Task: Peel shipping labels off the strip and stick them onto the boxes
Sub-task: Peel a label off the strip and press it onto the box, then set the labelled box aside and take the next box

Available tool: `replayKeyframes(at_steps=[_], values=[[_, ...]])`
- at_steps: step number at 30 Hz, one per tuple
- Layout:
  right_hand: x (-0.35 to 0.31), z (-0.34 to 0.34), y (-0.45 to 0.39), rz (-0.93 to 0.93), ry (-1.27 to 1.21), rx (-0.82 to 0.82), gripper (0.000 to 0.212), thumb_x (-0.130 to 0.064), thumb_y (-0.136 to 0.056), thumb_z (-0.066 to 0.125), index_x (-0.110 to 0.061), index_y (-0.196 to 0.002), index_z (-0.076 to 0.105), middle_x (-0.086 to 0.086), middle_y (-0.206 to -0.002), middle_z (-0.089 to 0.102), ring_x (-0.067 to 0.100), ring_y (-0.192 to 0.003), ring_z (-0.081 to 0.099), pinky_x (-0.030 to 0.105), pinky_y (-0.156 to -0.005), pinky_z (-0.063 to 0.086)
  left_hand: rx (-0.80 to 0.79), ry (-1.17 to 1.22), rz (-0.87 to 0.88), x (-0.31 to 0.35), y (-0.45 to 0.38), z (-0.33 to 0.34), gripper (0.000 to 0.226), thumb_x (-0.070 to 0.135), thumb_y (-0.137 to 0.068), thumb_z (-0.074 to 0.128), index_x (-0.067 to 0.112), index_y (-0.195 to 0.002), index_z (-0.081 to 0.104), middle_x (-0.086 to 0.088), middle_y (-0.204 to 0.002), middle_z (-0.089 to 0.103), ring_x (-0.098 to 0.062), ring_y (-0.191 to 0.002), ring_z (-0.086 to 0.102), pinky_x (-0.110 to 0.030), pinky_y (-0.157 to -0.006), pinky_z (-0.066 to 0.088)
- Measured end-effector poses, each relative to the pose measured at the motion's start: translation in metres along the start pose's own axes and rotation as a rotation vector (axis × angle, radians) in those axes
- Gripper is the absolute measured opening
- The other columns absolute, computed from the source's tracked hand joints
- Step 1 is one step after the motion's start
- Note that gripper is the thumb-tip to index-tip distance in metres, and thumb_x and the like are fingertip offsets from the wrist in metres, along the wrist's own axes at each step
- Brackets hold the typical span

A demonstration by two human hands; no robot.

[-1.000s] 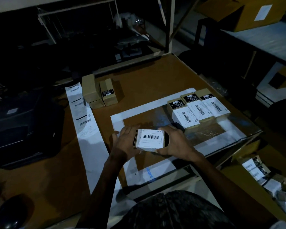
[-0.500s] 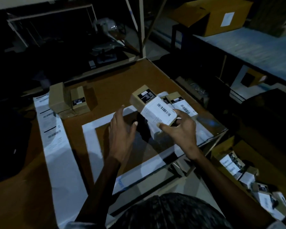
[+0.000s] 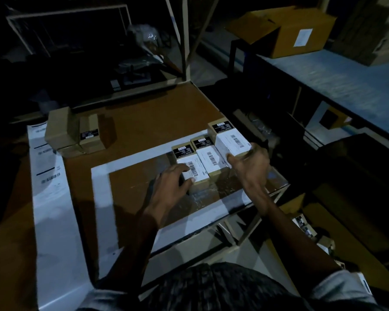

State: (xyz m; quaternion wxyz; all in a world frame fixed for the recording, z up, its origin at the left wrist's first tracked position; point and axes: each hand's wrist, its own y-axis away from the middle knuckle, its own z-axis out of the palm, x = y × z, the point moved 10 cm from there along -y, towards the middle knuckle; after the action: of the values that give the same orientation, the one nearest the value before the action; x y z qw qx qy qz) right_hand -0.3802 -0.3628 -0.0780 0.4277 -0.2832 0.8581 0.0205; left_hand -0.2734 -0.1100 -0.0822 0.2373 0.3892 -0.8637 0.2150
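Observation:
Small brown boxes with white barcode labels stand in a row at the right of the table. My right hand [image 3: 249, 163] grips the near end of the rightmost labelled box [image 3: 230, 140], which sits higher than the two beside it. My left hand [image 3: 172, 184] rests with relaxed fingers on the near end of the left labelled box [image 3: 194, 168]. A middle labelled box [image 3: 209, 157] lies between them. The long white label strip [image 3: 52, 194] runs down the table's left side. Unlabelled brown boxes [image 3: 63, 130] stand at its far end.
A white tape frame [image 3: 100, 182] marks a square on the brown table [image 3: 148, 122]. The table's right edge is just beyond the boxes. A large yellow carton [image 3: 288, 34] sits on a shelf at the back right. More small boxes [image 3: 302, 223] lie on the floor at lower right.
My right hand carried the labelled box from the air over the table's middle to the right end of the row. My left hand moved onto the left box.

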Motion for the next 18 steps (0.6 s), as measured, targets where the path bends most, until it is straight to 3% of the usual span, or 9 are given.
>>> replayKeyframes(at_steps=[3,7,11,15,18], values=[[-0.009,-0.008,0.007,-0.006,0.031,0.031,0.074,-0.061,-0.063,0.076,-0.01,-0.116,0.064,0.01,-0.112,0.065,0.029,-0.1,0.065,0.039,-0.083,0.057,-0.014,0.035,0.015,-0.003,0.007,0.001,0.039,0.033,-0.093,0.068,0.02,-0.129,0.061,-0.001,-0.139,0.059,-0.02,-0.125,0.057,-0.041,-0.098,0.054],[-0.008,-0.007,0.012,-0.047,0.033,0.033,0.078,-0.055,-0.067,0.079,-0.006,-0.123,0.055,0.016,-0.118,0.059,0.035,-0.11,0.058,0.04,-0.088,0.052,0.012,0.097,0.007,-0.011,0.022,-0.001,0.037,0.032,-0.093,0.068,0.023,-0.129,0.061,0.003,-0.138,0.059,-0.014,-0.124,0.056,-0.035,-0.103,0.051],[-0.016,-0.004,0.036,0.003,0.165,0.062,0.092,-0.041,-0.072,0.082,-0.005,-0.144,0.036,0.023,-0.142,0.041,0.044,-0.126,0.041,0.047,-0.103,0.038,0.02,0.115,-0.044,-0.029,0.038,-0.007,0.035,0.033,-0.093,0.068,0.027,-0.127,0.061,0.005,-0.131,0.063,-0.012,-0.117,0.058,-0.03,-0.099,0.048],[-0.086,0.017,0.099,-0.27,0.205,0.03,0.086,-0.046,-0.081,0.066,-0.012,-0.151,0.028,0.019,-0.157,0.022,0.042,-0.142,0.024,0.055,-0.109,0.03,0.04,0.089,-0.139,-0.058,0.051,-0.021,0.039,0.043,-0.093,0.063,0.028,-0.128,0.06,0.005,-0.128,0.065,-0.013,-0.116,0.059,-0.029,-0.098,0.047],[-0.135,0.051,0.136,-0.495,0.055,-0.156,0.072,-0.04,-0.086,0.063,-0.015,-0.147,0.033,0.014,-0.154,0.028,0.038,-0.138,0.03,0.053,-0.107,0.034,0.099,0.102,-0.213,-0.08,0.059,-0.045,0.035,0.041,-0.093,0.066,0.028,-0.126,0.063,0.004,-0.121,0.069,-0.012,-0.109,0.064,-0.02,-0.088,0.047]])
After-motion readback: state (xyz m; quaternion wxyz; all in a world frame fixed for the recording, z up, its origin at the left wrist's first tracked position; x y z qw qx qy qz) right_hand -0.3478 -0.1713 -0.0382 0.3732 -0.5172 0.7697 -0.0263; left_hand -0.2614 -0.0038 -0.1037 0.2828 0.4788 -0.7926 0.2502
